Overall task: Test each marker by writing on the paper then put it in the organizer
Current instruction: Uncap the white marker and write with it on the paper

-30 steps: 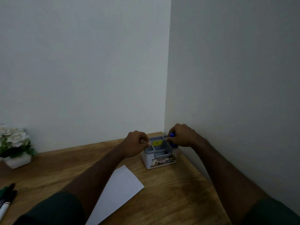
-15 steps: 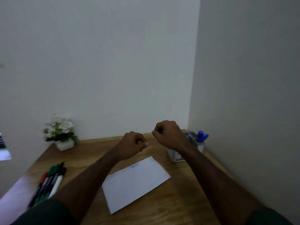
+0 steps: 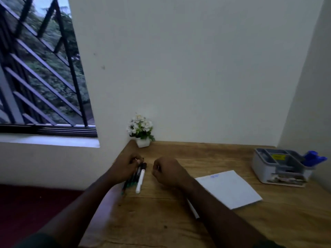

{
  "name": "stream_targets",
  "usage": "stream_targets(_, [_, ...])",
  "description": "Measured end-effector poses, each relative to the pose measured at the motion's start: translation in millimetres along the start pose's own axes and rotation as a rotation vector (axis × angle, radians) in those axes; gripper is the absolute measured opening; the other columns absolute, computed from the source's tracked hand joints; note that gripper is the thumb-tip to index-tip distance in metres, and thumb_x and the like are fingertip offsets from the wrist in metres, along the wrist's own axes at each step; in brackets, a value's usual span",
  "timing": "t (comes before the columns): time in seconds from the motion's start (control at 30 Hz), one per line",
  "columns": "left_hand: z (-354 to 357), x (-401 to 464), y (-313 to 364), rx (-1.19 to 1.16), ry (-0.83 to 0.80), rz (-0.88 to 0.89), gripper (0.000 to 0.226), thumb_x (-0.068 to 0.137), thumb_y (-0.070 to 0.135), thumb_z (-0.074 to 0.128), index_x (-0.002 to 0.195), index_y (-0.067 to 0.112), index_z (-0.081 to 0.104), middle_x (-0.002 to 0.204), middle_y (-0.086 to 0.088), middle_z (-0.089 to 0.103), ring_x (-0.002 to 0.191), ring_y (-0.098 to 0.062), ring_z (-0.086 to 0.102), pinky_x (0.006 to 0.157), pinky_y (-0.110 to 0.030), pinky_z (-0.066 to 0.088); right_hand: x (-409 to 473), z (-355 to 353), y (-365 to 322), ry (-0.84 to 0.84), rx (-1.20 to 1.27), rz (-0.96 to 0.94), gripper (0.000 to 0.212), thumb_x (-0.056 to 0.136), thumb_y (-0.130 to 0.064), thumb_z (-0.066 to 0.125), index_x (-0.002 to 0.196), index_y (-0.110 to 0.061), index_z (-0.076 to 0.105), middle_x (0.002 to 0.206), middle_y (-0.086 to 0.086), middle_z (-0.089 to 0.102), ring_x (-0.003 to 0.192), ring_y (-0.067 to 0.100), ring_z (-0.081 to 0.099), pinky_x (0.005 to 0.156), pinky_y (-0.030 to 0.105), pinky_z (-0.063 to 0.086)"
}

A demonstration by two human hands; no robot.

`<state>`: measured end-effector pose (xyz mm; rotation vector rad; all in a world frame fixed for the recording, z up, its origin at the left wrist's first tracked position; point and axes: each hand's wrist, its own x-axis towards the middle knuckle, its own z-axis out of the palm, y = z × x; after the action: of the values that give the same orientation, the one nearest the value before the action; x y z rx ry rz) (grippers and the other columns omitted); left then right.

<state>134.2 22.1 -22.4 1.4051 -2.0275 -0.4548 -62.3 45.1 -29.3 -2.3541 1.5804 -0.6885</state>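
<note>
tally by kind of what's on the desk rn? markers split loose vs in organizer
Loose markers: at least 4 in a row by the left hand; the hand hides part of the row
Blue markers in organizer: at least 2, blurred
Organizer: 1
Paper: 1 sheet
Flower pot: 1
Total: at least 9

I see a row of markers (image 3: 137,176) lying side by side near the desk's left edge. White paper (image 3: 231,189) lies flat mid-desk. My grey organizer (image 3: 279,167) holds blue markers (image 3: 314,159) at far right.
</note>
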Motion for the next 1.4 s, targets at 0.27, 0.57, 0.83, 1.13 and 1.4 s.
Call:
stream_targets(0.27, [-12, -12, -35, -0.018, 0.019, -0.102, 0.020, 0.087, 0.005, 0.057, 0.096, 0.019, 0.068, 0.068, -0.009, 0.070, 0.072, -0.021, 0.069, 0.071, -0.034, 0.053, 15, 38, -40, 0.035, 0.141, 0.189, 0.015, 0.086, -0.027, 0.059, 0.097, -0.018, 0.057, 0.106, 0.009, 0.063, 0.096, 0.026, 0.062, 0.072, 0.035, 0.052])
stream_targets(0.57, [2, -4, -25, -0.069, 0.077, -0.028, 0.010, 0.089, 0.015, 0.065, 0.096, 0.020, 0.069, 0.078, -0.003, 0.069, 0.076, -0.013, 0.064, 0.065, -0.022, 0.045, 28, 33, -38, -0.054, -0.105, 0.321, 0.035, 0.085, -0.020, 0.067, 0.115, -0.009, 0.054, 0.121, 0.014, 0.056, 0.111, 0.032, 0.057, 0.079, 0.038, 0.052])
stream_targets(0.83, [39, 18, 17, -0.157, 0.030, 0.223, 0.033, 0.089, 0.029, 0.068, 0.121, 0.028, 0.060, 0.109, 0.009, 0.058, 0.092, 0.002, 0.055, 0.072, -0.012, 0.043, -5, -29, 29, -0.016, -0.205, -0.013, 0.020, 0.098, -0.023, 0.047, 0.109, -0.010, 0.058, 0.107, 0.012, 0.060, 0.091, 0.025, 0.054, 0.073, 0.031, 0.036])
stream_targets(1.13, [129, 41, 108, -0.439, -0.107, 0.404, 0.015, 0.097, 0.022, 0.058, 0.086, 0.024, 0.068, 0.074, 0.010, 0.063, 0.069, -0.006, 0.058, 0.064, -0.026, 0.044, -74, -77, 127, 0.178, -0.411, -0.020, 0.031, 0.102, -0.044, 0.036, 0.109, -0.022, 0.056, 0.100, 0.003, 0.063, 0.082, 0.023, 0.059, 0.064, 0.039, 0.045])
stream_targets(1.4, [158, 56, 126, -0.503, -0.111, 0.461, 0.012, 0.093, 0.013, 0.064, 0.098, 0.018, 0.073, 0.088, 0.003, 0.072, 0.081, -0.017, 0.065, 0.069, -0.028, 0.047, -90, -81, 155, 0.310, -0.424, -0.021, 0.029, 0.103, -0.050, 0.034, 0.098, -0.028, 0.052, 0.077, -0.003, 0.066, 0.064, 0.019, 0.061, 0.050, 0.032, 0.031])
